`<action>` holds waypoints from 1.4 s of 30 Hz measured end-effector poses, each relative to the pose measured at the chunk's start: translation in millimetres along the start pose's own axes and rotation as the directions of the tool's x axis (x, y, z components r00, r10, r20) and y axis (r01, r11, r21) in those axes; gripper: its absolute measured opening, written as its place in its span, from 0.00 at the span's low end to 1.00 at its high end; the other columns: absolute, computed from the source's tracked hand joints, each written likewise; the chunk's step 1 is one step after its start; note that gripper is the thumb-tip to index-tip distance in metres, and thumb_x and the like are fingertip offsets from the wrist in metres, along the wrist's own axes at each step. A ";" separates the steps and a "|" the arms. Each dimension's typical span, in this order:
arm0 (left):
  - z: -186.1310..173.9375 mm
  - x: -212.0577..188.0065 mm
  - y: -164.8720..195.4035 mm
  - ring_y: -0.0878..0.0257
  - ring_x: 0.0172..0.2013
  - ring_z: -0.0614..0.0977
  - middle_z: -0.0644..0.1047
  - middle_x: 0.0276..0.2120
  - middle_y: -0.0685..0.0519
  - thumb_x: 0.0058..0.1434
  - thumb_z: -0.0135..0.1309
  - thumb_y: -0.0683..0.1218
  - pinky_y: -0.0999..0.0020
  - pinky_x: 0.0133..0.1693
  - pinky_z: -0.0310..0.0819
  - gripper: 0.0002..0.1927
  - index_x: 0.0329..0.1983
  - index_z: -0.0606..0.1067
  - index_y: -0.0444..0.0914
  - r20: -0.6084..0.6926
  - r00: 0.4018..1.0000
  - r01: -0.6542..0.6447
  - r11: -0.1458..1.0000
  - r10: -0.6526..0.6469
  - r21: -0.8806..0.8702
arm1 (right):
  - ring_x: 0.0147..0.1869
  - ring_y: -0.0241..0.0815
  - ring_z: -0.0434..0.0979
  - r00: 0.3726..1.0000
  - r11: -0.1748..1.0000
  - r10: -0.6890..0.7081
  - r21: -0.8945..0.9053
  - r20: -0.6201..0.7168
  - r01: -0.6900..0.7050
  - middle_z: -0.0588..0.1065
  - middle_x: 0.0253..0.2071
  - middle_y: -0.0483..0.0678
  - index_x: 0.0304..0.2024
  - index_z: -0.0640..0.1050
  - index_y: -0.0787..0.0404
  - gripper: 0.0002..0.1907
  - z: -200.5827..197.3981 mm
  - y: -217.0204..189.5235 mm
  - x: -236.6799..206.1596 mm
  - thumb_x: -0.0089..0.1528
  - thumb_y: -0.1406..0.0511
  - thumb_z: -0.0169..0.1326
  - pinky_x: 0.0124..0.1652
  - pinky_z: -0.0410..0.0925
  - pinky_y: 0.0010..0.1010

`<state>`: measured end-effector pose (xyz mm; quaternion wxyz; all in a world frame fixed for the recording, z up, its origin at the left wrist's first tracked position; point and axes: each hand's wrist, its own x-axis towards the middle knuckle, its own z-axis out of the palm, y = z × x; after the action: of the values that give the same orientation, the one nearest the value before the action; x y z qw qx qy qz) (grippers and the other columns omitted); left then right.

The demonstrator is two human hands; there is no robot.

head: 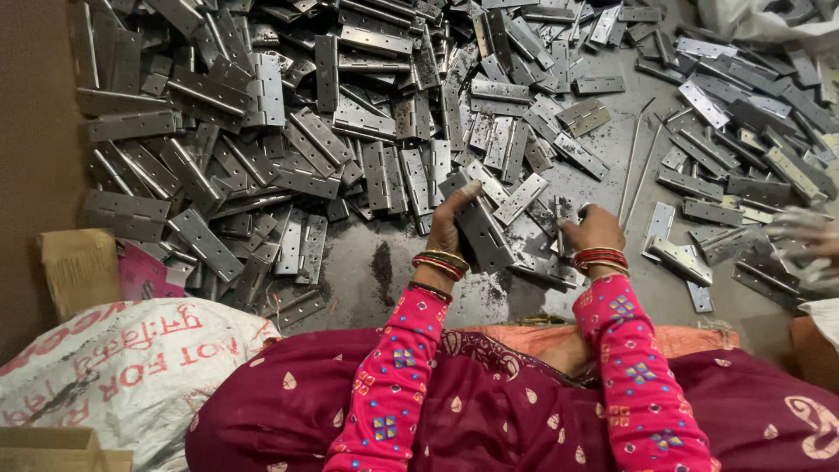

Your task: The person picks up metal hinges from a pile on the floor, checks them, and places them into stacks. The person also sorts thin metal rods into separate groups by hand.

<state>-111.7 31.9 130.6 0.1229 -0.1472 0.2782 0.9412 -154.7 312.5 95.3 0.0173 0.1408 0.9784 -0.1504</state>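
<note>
My left hand (452, 223) grips a grey metal hinge leaf (483, 234), held tilted above the floor. My right hand (592, 229) pinches a thin metal pin (559, 220) upright just right of that leaf. Both wrists wear red and gold bangles, and the sleeves are pink with a pattern. A large heap of grey hinges (288, 122) spreads across the floor in front of and left of my hands. A smaller heap of hinge leaves (743, 149) lies to the right.
Long thin metal rods (635, 157) lie on the grey floor beyond my right hand. Another person's blurred hand (808, 240) works at the right edge. A white printed sack (122, 367) and a cardboard piece (79, 267) sit at the lower left.
</note>
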 end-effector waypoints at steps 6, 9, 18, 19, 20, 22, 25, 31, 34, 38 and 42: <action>-5.9 -3.7 14.0 0.52 0.29 0.85 0.81 0.32 0.41 0.53 0.64 0.52 0.60 0.33 0.82 0.22 0.43 0.78 0.31 -0.003 0.998 -0.057 0.995 0.057 -0.077 | 0.56 0.66 0.77 0.985 0.977 0.141 -0.174 0.095 -0.123 0.76 0.53 0.66 0.53 0.77 0.64 0.32 26.4 -11.9 0.0 0.51 0.57 0.72 0.53 0.72 0.49; -8.6 0.7 12.0 0.47 0.34 0.83 0.81 0.37 0.38 0.49 0.67 0.50 0.53 0.40 0.80 0.26 0.47 0.78 0.29 -0.097 0.986 -0.131 0.991 0.133 0.027 | 0.56 0.67 0.76 0.997 0.982 0.075 -0.175 0.011 -0.072 0.75 0.51 0.67 0.56 0.72 0.63 0.36 27.5 -22.3 -7.2 0.48 0.62 0.71 0.51 0.70 0.54; -6.1 -5.3 15.6 0.48 0.44 0.82 0.82 0.41 0.39 0.44 0.69 0.56 0.59 0.55 0.71 0.31 0.46 0.79 0.31 -0.220 0.944 -0.181 0.945 0.244 0.271 | 0.50 0.62 0.80 0.997 0.998 -0.054 0.014 0.046 0.053 0.80 0.45 0.61 0.52 0.80 0.58 0.24 24.6 -23.2 -4.7 0.55 0.57 0.65 0.51 0.71 0.50; -3.9 -6.2 17.1 0.47 0.42 0.82 0.82 0.40 0.39 0.43 0.69 0.55 0.55 0.53 0.72 0.31 0.46 0.78 0.31 -0.205 0.951 -0.188 0.959 0.232 0.210 | 0.49 0.61 0.80 0.999 0.998 -0.053 0.035 0.010 0.053 0.80 0.43 0.60 0.50 0.83 0.56 0.21 23.9 -19.3 -3.3 0.56 0.57 0.64 0.50 0.71 0.49; -2.0 -7.3 18.1 0.45 0.41 0.81 0.81 0.40 0.40 0.43 0.70 0.55 0.52 0.51 0.73 0.31 0.45 0.78 0.32 -0.192 0.957 -0.192 0.970 0.220 0.150 | 0.46 0.58 0.81 0.997 0.990 -0.055 0.130 -0.047 0.061 0.81 0.42 0.59 0.48 0.83 0.58 0.19 21.9 -16.1 -3.4 0.57 0.57 0.64 0.49 0.72 0.46; 0.4 -7.1 19.5 0.47 0.40 0.81 0.81 0.39 0.42 0.44 0.69 0.55 0.53 0.50 0.74 0.30 0.45 0.78 0.32 -0.219 0.947 -0.197 0.965 0.233 0.173 | 0.42 0.53 0.84 0.988 0.947 -0.036 0.312 -0.147 0.081 0.82 0.40 0.57 0.44 0.83 0.63 0.17 18.5 -10.1 -7.0 0.60 0.57 0.63 0.46 0.75 0.41; 2.3 -4.2 20.8 0.54 0.41 0.82 0.82 0.39 0.46 0.47 0.69 0.57 0.59 0.52 0.73 0.30 0.46 0.78 0.32 -0.288 0.912 -0.200 0.928 0.293 0.314 | 0.37 0.46 0.81 0.941 0.788 -0.049 0.566 -0.335 0.243 0.82 0.37 0.56 0.46 0.81 0.65 0.16 14.3 -5.4 -15.1 0.65 0.59 0.63 0.40 0.74 0.37; 6.7 -13.3 20.4 0.50 0.34 0.83 0.82 0.37 0.43 0.45 0.69 0.54 0.55 0.41 0.80 0.28 0.44 0.78 0.31 -0.184 0.949 -0.220 0.954 0.257 0.202 | 0.33 0.41 0.80 0.909 0.848 -0.334 0.342 -0.248 0.405 0.81 0.34 0.54 0.44 0.82 0.66 0.14 12.5 -12.3 -26.9 0.60 0.64 0.66 0.35 0.72 0.33; 10.6 -18.8 23.0 0.53 0.34 0.84 0.82 0.38 0.42 0.48 0.69 0.53 0.61 0.41 0.81 0.28 0.45 0.77 0.30 -0.232 0.931 -0.220 0.939 0.283 0.264 | 0.35 0.40 0.80 0.896 0.723 -0.308 0.533 -0.321 0.439 0.82 0.36 0.49 0.46 0.82 0.64 0.11 13.7 -18.9 -31.8 0.66 0.63 0.62 0.35 0.72 0.31; 13.2 -19.5 26.2 0.51 0.32 0.84 0.82 0.37 0.42 0.46 0.68 0.52 0.59 0.40 0.81 0.29 0.46 0.76 0.30 -0.244 0.946 -0.180 0.971 0.214 0.156 | 0.33 0.44 0.80 0.899 0.788 -0.385 0.432 -0.211 0.439 0.81 0.32 0.52 0.42 0.80 0.67 0.13 15.5 -34.6 -33.4 0.64 0.63 0.65 0.34 0.72 0.34; 9.3 -18.7 30.7 0.57 0.38 0.84 0.82 0.40 0.47 0.48 0.69 0.54 0.65 0.47 0.78 0.30 0.49 0.77 0.31 -0.298 0.905 -0.214 0.931 0.303 0.296 | 0.30 0.41 0.79 0.967 0.739 -0.219 0.626 -0.129 0.251 0.80 0.30 0.48 0.41 0.80 0.62 0.12 19.3 -50.8 -34.5 0.66 0.59 0.60 0.31 0.73 0.35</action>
<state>-105.9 9.3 159.4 -0.0358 -0.2513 0.4313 0.8658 -136.0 251.0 94.2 -0.0736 0.0174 0.8791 -0.4706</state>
